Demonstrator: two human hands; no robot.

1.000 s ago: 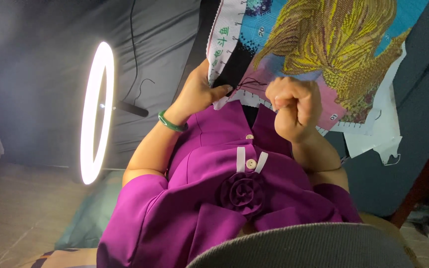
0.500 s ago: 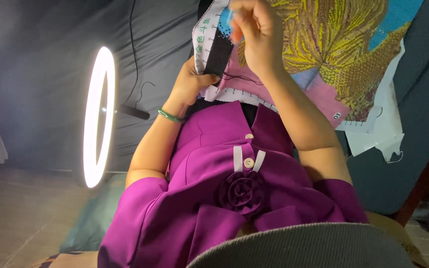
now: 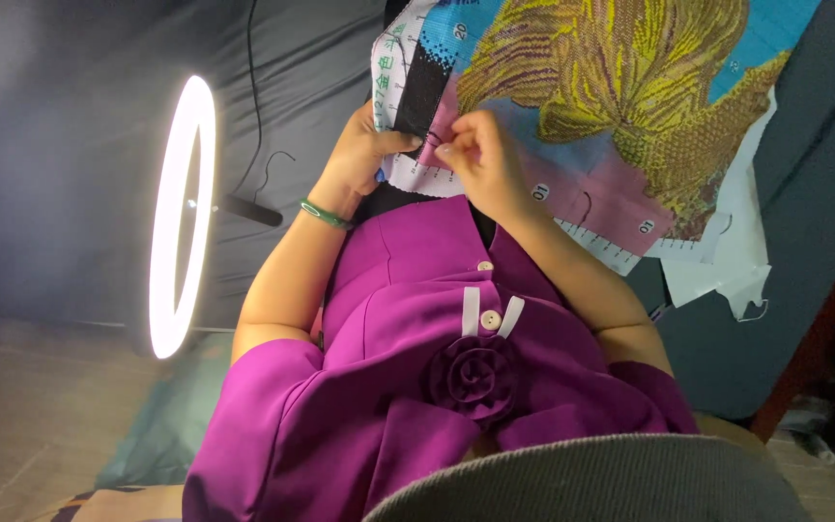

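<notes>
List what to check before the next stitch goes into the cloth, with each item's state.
1. Left hand grips the edge of the embroidery cloth: ok.
2. Right hand is on the cloth, fingers pinched at the black patch: ok.
3. Needle in the pinch: cannot tell, too small to see.
4. Thread free of knots: cannot tell; only a dark loop shows by the fingertips.
5. Work is lit: ok, the ring light glows beside the left arm.
6. Cloth flat where the hands meet: ok; its lower edge hangs loose.
</notes>
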